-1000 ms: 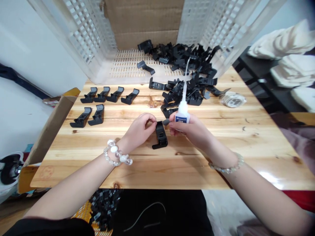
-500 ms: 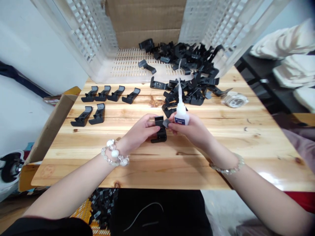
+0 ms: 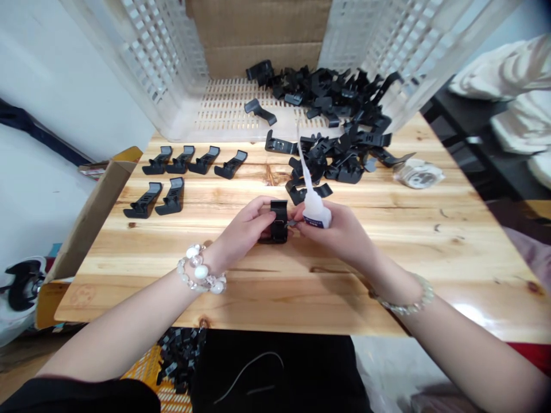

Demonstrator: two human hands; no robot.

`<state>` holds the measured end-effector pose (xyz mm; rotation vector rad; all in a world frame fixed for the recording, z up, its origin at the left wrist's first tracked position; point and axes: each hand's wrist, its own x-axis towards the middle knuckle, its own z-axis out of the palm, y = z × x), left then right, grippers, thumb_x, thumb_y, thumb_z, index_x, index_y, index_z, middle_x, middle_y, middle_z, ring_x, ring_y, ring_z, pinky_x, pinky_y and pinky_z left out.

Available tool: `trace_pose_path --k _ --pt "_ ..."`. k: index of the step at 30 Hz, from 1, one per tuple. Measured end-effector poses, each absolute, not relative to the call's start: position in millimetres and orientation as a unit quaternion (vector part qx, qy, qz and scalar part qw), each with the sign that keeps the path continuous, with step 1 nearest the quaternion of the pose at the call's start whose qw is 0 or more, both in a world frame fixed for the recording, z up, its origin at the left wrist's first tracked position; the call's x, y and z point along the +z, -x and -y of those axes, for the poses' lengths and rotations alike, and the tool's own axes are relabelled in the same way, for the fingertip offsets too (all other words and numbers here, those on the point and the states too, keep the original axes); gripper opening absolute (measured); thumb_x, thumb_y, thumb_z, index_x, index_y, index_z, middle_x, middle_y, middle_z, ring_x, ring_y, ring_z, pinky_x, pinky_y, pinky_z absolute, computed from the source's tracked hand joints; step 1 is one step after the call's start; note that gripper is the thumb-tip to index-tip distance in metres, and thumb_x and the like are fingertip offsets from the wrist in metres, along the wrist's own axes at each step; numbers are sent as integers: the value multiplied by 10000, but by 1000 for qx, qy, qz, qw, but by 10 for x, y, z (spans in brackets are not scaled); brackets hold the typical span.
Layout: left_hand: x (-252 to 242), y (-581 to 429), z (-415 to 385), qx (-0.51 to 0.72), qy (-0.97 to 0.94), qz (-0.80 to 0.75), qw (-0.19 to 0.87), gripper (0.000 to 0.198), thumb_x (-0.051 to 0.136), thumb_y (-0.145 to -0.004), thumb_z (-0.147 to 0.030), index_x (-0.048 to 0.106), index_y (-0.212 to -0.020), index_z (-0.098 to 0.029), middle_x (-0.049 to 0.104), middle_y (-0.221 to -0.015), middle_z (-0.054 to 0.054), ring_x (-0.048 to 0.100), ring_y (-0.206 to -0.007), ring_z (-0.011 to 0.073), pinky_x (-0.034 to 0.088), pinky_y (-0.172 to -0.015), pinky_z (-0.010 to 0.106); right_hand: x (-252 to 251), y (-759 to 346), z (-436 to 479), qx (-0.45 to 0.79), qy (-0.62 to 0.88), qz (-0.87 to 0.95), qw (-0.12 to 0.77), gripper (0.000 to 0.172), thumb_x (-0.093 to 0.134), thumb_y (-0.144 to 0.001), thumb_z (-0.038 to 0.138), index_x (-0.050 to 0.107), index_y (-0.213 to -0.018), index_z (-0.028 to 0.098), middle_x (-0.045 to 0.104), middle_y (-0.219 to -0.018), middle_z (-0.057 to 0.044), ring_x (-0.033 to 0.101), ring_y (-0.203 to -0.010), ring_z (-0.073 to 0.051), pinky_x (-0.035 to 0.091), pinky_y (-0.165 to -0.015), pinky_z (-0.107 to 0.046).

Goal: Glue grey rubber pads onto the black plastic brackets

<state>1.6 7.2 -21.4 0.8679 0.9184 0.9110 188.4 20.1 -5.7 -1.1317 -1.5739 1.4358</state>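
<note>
My left hand [image 3: 245, 226] is closed on a black plastic clip [image 3: 279, 221], held low over the front half of the table. In my right hand [image 3: 340, 229] is a white glue bottle [image 3: 315, 211], its long thin nozzle pointing up and away. Between that hand's thumb and fingertips sits a small grey pad [image 3: 293, 223], seen nearly edge-on beside the clip's right side; whether they touch I cannot tell. Several finished-looking clips with grey pads [image 3: 171, 197] lie in two rows at the left.
A white plastic crate [image 3: 181, 123] lies on its side at the back, with a heap of black clips [image 3: 327, 92] spilling onto the wooden table [image 3: 241, 298]. A roll of tape [image 3: 417, 174] lies at the right. A cardboard box [image 3: 92, 229] stands beyond the left edge.
The clip has turned in my left hand and shifted slightly left. The grey pad has tilted edge-on beside it, and the glue bottle leans further left. The view has shifted slightly.
</note>
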Motion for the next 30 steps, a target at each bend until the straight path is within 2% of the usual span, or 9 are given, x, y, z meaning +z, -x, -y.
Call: trace_pose_path --k 4,8,14,18,21,25,30 --pt "-257 -17 -83 418 -397 -398 714 166 569 -887 -194 560 -1050 -164 720 -1035 63 724 -806 179 574 -763 332 -65 -1884 -186 539 426 629 363 69 664 -735 185 621 -788 183 672 -893 -30 644 -765 -168 502 -748 -310" --pt "-277 -30 -74 411 -415 -383 715 182 557 -896 -216 553 -1069 -162 723 -986 57 719 -786 179 575 -772 349 -86 -1895 -187 466 428 679 372 62 665 -727 154 646 -783 174 675 -934 -47 637 -823 -184 490 -763 -320" --pt "-266 -42 -62 409 -487 -369 678 290 631 -863 -207 535 -1132 -162 693 -1112 81 684 -963 195 559 -846 332 -106 -1904 -198 441 415 701 377 88 651 -731 118 653 -797 176 672 -935 -36 630 -869 -185 480 -790 -315" --pt "-255 -51 -54 414 -491 -389 661 292 644 -844 -176 522 -1109 -162 685 -1101 78 687 -860 158 565 -780 299 -97 -1897 -206 438 411 704 379 66 645 -736 129 643 -786 172 665 -923 -40 622 -859 -187 473 -790 -324" --pt "-237 -52 -49 423 -497 -416 633 257 644 -839 -154 521 -1064 -158 692 -1021 56 682 -776 132 562 -736 274 -108 -1890 -220 469 430 675 374 98 650 -737 157 644 -833 173 671 -880 -36 620 -838 -190 472 -786 -338" --pt "-209 -39 -55 418 -510 -431 615 215 637 -850 -162 534 -1039 -152 688 -881 26 682 -762 138 559 -739 277 -168 -1900 -259 529 455 608 379 125 678 -719 215 628 -826 172 672 -829 -35 623 -806 -193 473 -792 -358" --pt "-208 -29 -82 410 -481 -432 643 216 631 -850 -152 536 -1044 -137 687 -898 34 687 -764 136 559 -750 278 -226 -1920 -288 523 483 582 394 151 712 -693 235 627 -806 180 655 -826 -26 601 -778 -182 456 -773 -358"
